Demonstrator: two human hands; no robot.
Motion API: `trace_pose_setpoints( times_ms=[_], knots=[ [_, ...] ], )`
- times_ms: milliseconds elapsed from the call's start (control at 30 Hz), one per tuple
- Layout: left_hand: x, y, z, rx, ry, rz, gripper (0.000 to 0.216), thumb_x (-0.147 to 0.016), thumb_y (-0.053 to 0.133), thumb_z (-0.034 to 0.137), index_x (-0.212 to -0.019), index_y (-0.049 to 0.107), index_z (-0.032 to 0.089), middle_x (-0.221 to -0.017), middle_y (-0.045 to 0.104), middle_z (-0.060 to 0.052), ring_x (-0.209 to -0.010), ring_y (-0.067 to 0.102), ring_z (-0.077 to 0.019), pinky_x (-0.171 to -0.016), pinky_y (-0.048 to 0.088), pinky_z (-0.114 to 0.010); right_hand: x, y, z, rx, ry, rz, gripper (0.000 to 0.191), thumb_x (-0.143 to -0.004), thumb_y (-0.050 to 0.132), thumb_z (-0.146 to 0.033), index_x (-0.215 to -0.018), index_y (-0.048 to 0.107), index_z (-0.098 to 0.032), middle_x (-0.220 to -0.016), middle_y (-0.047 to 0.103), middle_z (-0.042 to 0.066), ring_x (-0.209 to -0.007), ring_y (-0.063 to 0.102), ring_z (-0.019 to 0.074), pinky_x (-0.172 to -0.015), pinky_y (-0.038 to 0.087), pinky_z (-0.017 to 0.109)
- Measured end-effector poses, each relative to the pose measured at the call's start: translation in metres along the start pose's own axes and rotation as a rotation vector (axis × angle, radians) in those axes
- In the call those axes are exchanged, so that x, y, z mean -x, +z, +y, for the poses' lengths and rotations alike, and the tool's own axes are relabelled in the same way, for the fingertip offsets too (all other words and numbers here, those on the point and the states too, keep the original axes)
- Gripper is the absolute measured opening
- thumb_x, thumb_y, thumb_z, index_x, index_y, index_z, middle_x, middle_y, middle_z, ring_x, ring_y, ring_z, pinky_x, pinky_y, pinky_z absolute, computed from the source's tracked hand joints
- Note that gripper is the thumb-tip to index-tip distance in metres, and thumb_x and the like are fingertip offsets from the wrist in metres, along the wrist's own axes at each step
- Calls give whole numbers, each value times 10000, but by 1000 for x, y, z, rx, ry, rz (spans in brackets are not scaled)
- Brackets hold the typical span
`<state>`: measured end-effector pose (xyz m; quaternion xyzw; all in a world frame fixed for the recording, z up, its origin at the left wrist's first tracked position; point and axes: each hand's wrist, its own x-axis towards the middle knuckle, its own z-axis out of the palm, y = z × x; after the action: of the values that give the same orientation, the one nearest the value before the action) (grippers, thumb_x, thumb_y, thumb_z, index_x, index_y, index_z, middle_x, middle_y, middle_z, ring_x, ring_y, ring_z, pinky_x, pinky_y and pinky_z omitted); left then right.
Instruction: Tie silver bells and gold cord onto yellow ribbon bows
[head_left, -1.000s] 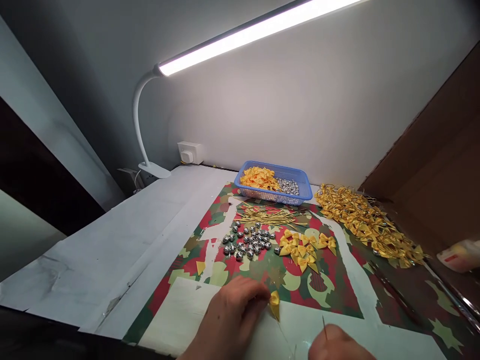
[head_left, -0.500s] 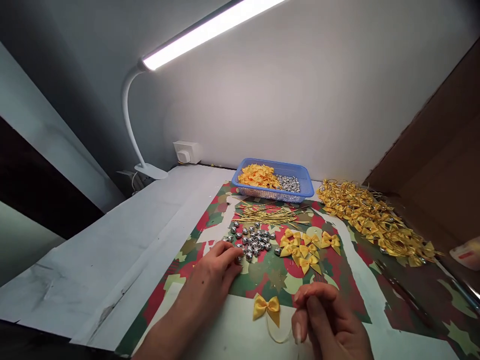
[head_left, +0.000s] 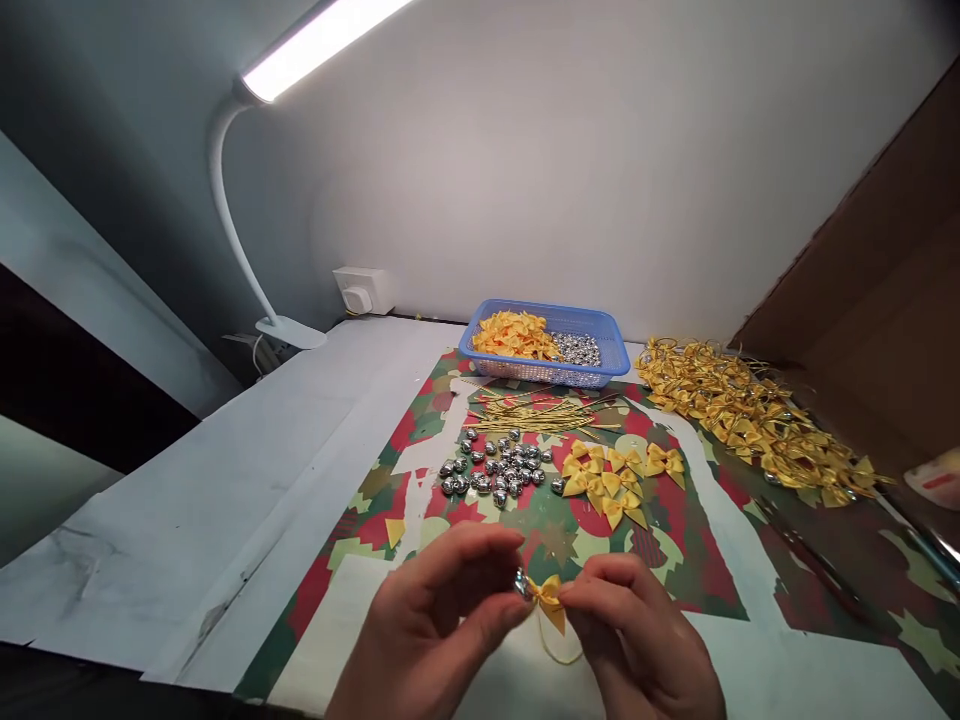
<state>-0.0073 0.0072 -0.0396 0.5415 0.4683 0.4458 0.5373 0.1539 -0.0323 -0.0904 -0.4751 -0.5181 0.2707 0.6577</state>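
My left hand [head_left: 442,620] is low in the middle of the view, its thumb and fingers pinched on a small silver bell [head_left: 520,583]. My right hand [head_left: 645,640] is beside it, pinched on a yellow bow [head_left: 547,596] with a thin gold cord loop [head_left: 559,650] hanging under it. Bell and bow touch between the two hands. Beyond them on the patterned paper lie loose silver bells [head_left: 495,472], a cluster of yellow bows [head_left: 615,480] and a bundle of gold cords [head_left: 536,418].
A blue basket [head_left: 611,350] at the back holds bows and bells. A long heap of finished gold-and-yellow pieces [head_left: 757,425] runs along the right. A white clamp lamp [head_left: 232,200] and a wall socket [head_left: 360,290] stand at the left rear. Brown cardboard [head_left: 885,300] rises on the right.
My left hand reached to the bells, took one and came back. My right hand picked the bow up off the paper and brought it to the bell.
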Motion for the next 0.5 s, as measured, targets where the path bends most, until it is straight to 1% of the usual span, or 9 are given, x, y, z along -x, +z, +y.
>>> trace_pose_setpoints(
  times_ms=[100, 233, 333, 400, 500],
  knots=[
    [9, 6, 1, 132, -39, -21, 305, -778, 809, 140, -1013, 789, 333, -944, 820, 45, -898, 775, -189, -801, 641, -202, 1, -3, 0, 116, -32, -41, 120, -945, 657, -256, -936, 764, -309, -806, 605, -3, -664, 576, 111, -577, 431, 197],
    [10, 7, -2, 149, -18, -22, 328, -782, 822, 145, -1025, 791, 364, -970, 814, 57, -890, 771, -176, -796, 637, -180, 3, -4, 2, 167, -54, -74, 131, -956, 638, -252, -961, 759, -302, -804, 601, 0, -643, 562, 110, -560, 417, 200],
    [10, 7, -4, 116, 6, -36, 332, -784, 820, 142, -1032, 788, 360, -958, 808, 52, -864, 767, -165, -776, 633, -165, 4, -3, 5, 147, -61, -82, 132, -955, 638, -244, -972, 755, -303, -808, 605, 7, -642, 568, 117, -548, 418, 204],
    [11, 9, -5, 92, 18, -36, 331, -784, 815, 143, -1045, 784, 343, -960, 810, 37, -869, 768, -175, -779, 636, -179, 4, -2, 6, 133, -55, -81, 134, -948, 641, -230, -961, 759, -294, -806, 609, 9, -640, 568, 117, -552, 427, 202],
    [11, 14, -7, 70, 44, -32, 310, -783, 796, 142, -1047, 779, 305, -942, 813, 13, -856, 776, -200, -774, 649, -218, 2, -1, 7, 94, -47, -84, 158, -940, 632, -189, -963, 754, -288, -826, 642, 8, -682, 608, 118, -609, 469, 191]
  ],
)
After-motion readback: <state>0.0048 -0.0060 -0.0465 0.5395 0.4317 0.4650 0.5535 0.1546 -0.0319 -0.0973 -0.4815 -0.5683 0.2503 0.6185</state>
